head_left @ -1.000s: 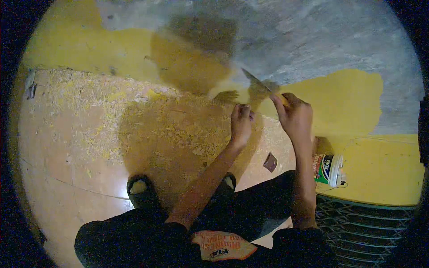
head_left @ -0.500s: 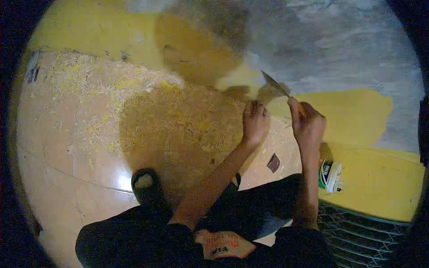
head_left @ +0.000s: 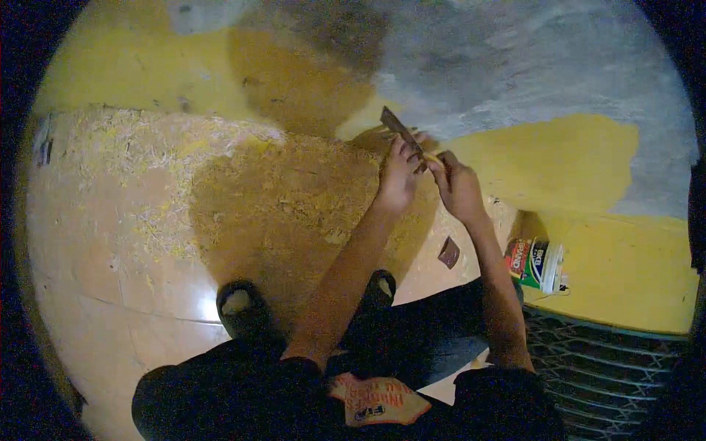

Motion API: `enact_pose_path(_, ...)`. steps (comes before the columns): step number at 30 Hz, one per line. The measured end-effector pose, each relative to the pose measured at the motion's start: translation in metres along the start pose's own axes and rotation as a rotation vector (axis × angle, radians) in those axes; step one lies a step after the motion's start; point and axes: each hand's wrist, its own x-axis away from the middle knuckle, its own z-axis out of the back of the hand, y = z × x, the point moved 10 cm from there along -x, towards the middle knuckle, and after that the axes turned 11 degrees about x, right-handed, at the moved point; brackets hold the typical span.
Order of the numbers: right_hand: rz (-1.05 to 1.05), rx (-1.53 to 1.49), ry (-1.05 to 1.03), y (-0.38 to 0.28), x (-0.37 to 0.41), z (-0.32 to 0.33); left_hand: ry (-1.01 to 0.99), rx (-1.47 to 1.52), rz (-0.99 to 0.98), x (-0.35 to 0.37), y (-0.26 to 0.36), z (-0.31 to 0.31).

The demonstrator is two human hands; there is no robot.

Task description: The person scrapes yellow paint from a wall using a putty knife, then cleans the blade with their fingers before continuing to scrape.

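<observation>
My right hand (head_left: 460,189) is closed around the yellowish handle of a putty knife (head_left: 397,125), its dark blade pointing up and left. My left hand (head_left: 398,176) meets the knife near the base of the blade, fingers curled around it; some of the fingers are hidden. Both hands are over the foot of a wall where yellow paint (head_left: 551,165) borders a bare grey patch (head_left: 507,66). My hands throw a shadow on the wall beside them.
Yellow flakes (head_left: 158,184) litter the tiled floor (head_left: 81,242). A brown square scrap (head_left: 448,252) lies near my right forearm. A labelled tub (head_left: 535,264) is at the right, by a dark metal lattice (head_left: 596,375). My feet (head_left: 239,303) rest on the floor.
My right hand has moved left with the putty knife, bringing it to my left hand. My left hand has shifted slightly left and its fingers have come up to the blade.
</observation>
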Motion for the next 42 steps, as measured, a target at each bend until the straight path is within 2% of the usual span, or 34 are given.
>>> enact_pose_path(2, -0.004, -0.089, -0.029, 0.009, 0.012, -0.017, -0.132, 0.135, -0.091, -0.007, 0.002, -0.014)
enact_pose_path(3, -0.037, -0.128, -0.066, 0.016, 0.020, -0.026, -0.122, 0.146, -0.098, -0.012, -0.001, -0.010)
enact_pose_path(5, -0.071, -0.165, -0.117, 0.028, 0.030, -0.045, -0.251, 0.138, -0.047, -0.024, -0.018, -0.013)
enact_pose_path(9, -0.145, -0.380, -0.150, 0.037, 0.032, -0.068, -0.195, 0.155, -0.050, -0.043, -0.032, 0.001)
enact_pose_path(11, -0.170, -0.448, -0.176, 0.038, 0.031, -0.077, -0.227, 0.196, 0.017, -0.047, -0.036, 0.000)
enact_pose_path(14, -0.150, -0.418, -0.131, 0.038, 0.019, -0.079, -0.238, 0.246, -0.054, -0.046, -0.023, -0.004)
enact_pose_path(15, -0.091, -0.370, -0.046, 0.031, 0.013, -0.073, -0.237, 0.249, -0.059, -0.046, -0.016, -0.003)
enact_pose_path(16, -0.033, -0.321, 0.039, 0.023, 0.009, -0.065, -0.243, 0.255, 0.004, -0.046, -0.014, -0.002)
enact_pose_path(20, -0.125, -0.297, -0.017, 0.027, 0.013, -0.074, -0.190, 0.158, 0.128, -0.039, -0.024, -0.001)
enact_pose_path(21, -0.050, -0.271, 0.080, 0.030, 0.016, -0.067, -0.186, 0.162, 0.123, -0.039, -0.029, -0.006)
enact_pose_path(22, 0.024, -0.246, 0.175, 0.030, 0.019, -0.058, -0.184, 0.134, -0.044, -0.041, -0.026, -0.012)
enact_pose_path(23, -0.102, -0.275, 0.090, 0.040, 0.017, -0.062, -0.182, 0.103, -0.211, -0.039, -0.013, -0.015)
enact_pose_path(24, -0.098, -0.277, 0.085, 0.034, 0.013, -0.061, -0.177, 0.104, -0.215, -0.041, -0.007, -0.012)
enact_pose_path(26, -0.075, -0.206, 0.156, 0.013, 0.012, -0.049, -0.127, 0.196, -0.073, -0.044, -0.011, -0.001)
enact_pose_path(28, -0.160, -0.190, 0.084, 0.019, 0.019, -0.060, -0.106, 0.195, -0.040, -0.045, -0.017, 0.007)
enact_pose_path(30, -0.143, -0.126, 0.073, 0.020, 0.014, -0.055, -0.166, 0.238, 0.060, -0.038, -0.020, -0.006)
enact_pose_path(31, -0.172, -0.135, 0.109, 0.027, 0.017, -0.055, -0.032, 0.101, -0.008, -0.028, -0.016, -0.008)
enact_pose_path(34, -0.142, -0.208, 0.139, 0.027, 0.016, -0.059, -0.127, 0.201, -0.109, -0.046, -0.021, -0.003)
enact_pose_path(36, -0.109, -0.182, 0.158, 0.005, 0.002, -0.052, -0.100, 0.191, -0.061, -0.031, 0.008, -0.003)
enact_pose_path(38, -0.091, -0.187, 0.056, -0.011, -0.002, -0.050, -0.161, 0.273, -0.130, -0.025, 0.027, -0.009)
enact_pose_path(40, -0.095, -0.183, 0.059, -0.003, -0.005, -0.055, -0.189, 0.290, -0.128, -0.040, 0.018, -0.008)
enact_pose_path(42, -0.056, -0.065, 0.185, 0.012, 0.008, -0.061, -0.107, 0.163, -0.045, -0.035, -0.004, 0.001)
